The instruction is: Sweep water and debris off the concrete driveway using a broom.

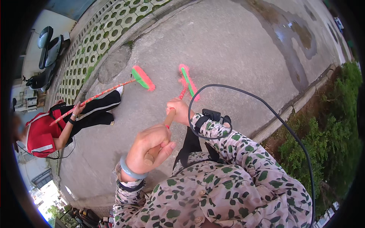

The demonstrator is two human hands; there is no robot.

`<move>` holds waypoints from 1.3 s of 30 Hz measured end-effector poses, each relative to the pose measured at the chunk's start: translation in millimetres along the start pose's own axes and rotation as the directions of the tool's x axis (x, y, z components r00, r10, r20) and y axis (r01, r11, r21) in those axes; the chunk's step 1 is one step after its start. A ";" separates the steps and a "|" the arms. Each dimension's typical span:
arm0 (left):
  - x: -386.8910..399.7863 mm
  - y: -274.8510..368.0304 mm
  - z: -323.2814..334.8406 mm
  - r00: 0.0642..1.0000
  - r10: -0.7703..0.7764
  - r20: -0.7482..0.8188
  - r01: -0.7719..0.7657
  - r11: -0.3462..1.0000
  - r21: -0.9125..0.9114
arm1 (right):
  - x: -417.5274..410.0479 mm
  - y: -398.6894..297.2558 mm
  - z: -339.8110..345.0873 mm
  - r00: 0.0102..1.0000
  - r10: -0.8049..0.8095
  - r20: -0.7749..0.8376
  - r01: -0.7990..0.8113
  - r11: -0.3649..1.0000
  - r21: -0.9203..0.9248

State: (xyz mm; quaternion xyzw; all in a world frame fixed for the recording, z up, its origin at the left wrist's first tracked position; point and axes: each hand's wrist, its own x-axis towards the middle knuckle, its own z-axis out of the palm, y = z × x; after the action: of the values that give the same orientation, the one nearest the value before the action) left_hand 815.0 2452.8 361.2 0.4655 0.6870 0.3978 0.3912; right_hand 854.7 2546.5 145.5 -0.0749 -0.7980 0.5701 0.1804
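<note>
A long-handled broom with a green head and pink bristles (pixel 190 82) rests on the concrete ground ahead of me. My left hand (pixel 149 148), with a pale bangle at the wrist, is wrapped around the wooden top end of its handle (pixel 170 116). Lower down the same handle, my right hand (pixel 178 109) grips it, and a small black device (pixel 211 114) is strapped to that wrist. The handle slants away from me, and its lower part has a red patterned covering. A second green-and-pink broom (pixel 143 78) lies against the ground to the left, held by another person.
The other person (pixel 42 134) in a red top stands at the left. A black cable (pixel 271 109) loops from my right forearm. Grass pavers (pixel 99 42) and parked scooters (pixel 50 48) are beyond the left kerb. Green shrubs (pixel 322 148) border the right kerb; a puddle (pixel 300 34) lies far right.
</note>
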 end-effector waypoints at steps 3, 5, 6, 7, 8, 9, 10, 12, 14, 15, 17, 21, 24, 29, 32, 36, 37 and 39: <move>-5.0 23.3 -1.0 0.999 0.050 -0.020 -0.050 0.999 0.000 | -0.8 -22.6 -15.1 0.999 -0.045 0.017 0.045 0.999 0.012; -7.8 30.9 6.1 0.987 0.138 0.082 -0.135 0.990 -0.040 | -13.3 -29.1 -36.6 0.999 -0.045 0.001 0.045 0.999 -0.010; -6.6 29.9 12.5 0.989 0.131 0.064 -0.129 0.991 -0.029 | -22.7 -28.6 -49.2 0.999 -0.035 0.006 0.035 0.999 -0.015; -1.6 23.5 16.6 0.979 0.201 0.036 -0.194 0.971 -0.137 | -27.9 -24.8 -59.9 1.000 -0.008 -0.010 0.007 0.997 -0.077; 2.6 15.7 26.3 0.971 0.239 0.007 -0.230 0.942 -0.243 | -37.6 -18.4 -72.3 1.000 0.010 -0.029 -0.015 0.988 -0.152; 9.6 5.5 37.9 0.959 0.276 -0.058 -0.281 0.918 -0.281 | -46.1 -9.0 -83.7 0.997 0.054 -0.058 -0.063 0.985 -0.159; 18.3 -6.4 52.1 0.958 0.261 -0.122 -0.287 0.900 -0.329 | -54.9 3.1 -94.2 0.992 0.092 -0.089 -0.107 0.978 -0.182; 35.5 -32.9 78.9 0.969 0.185 -0.161 -0.242 0.831 -0.501 | -74.6 30.6 -112.3 0.983 0.147 -0.109 -0.174 0.933 -0.313; 49.3 -61.2 100.4 0.996 0.061 -0.069 -0.092 0.718 -0.690 | -92.8 59.0 -126.0 0.971 0.231 -0.068 -0.240 0.902 -0.358; 53.7 -75.2 105.8 0.995 0.057 -0.084 -0.099 0.732 -0.674 | -96.4 72.7 -125.9 0.919 0.390 -0.064 -0.375 0.812 -0.447; 57.8 -98.6 108.7 0.990 0.002 -0.138 -0.093 0.749 -0.656 | -92.9 96.3 -115.1 0.943 0.332 -0.004 -0.305 0.860 -0.409; 21.4 -124.4 69.3 0.954 -0.060 -0.294 -0.108 0.844 -0.525 | -52.4 111.7 -51.7 0.949 0.295 0.116 -0.229 0.892 -0.389; -25.2 -120.6 24.1 0.880 -0.100 -0.464 -0.126 0.893 -0.432 | -8.4 93.6 19.5 0.960 0.131 0.246 -0.055 0.954 -0.294; -66.5 -94.1 -8.3 0.807 -0.076 -0.586 -0.076 0.970 -0.230 | 53.0 46.5 91.9 0.882 -0.163 0.442 0.210 0.976 -0.060; -76.8 -69.8 -15.2 0.833 0.010 -0.553 -0.073 0.993 -0.093 | 64.0 16.2 90.4 0.843 -0.245 0.479 0.299 0.954 -0.039; -92.9 -46.0 -18.8 0.902 0.103 -0.420 -0.184 0.970 -0.156 | 37.8 -13.2 50.5 0.881 -0.190 0.433 0.246 0.966 -0.077; -93.4 -46.9 -16.2 0.906 0.097 -0.412 -0.209 0.949 -0.236 | 27.3 -14.1 36.6 0.909 -0.140 0.393 0.199 0.973 -0.114; -82.1 -61.7 -1.1 0.872 0.087 -0.482 -0.291 0.884 -0.367 | 4.4 -4.7 13.2 0.952 -0.008 0.306 0.078 0.973 -0.215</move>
State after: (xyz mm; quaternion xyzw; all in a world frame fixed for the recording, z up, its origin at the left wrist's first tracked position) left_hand 815.1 2359.1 319.1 0.3294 0.6042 0.6730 0.2712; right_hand 846.1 2534.6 147.1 0.0110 -0.8770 0.4767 0.0588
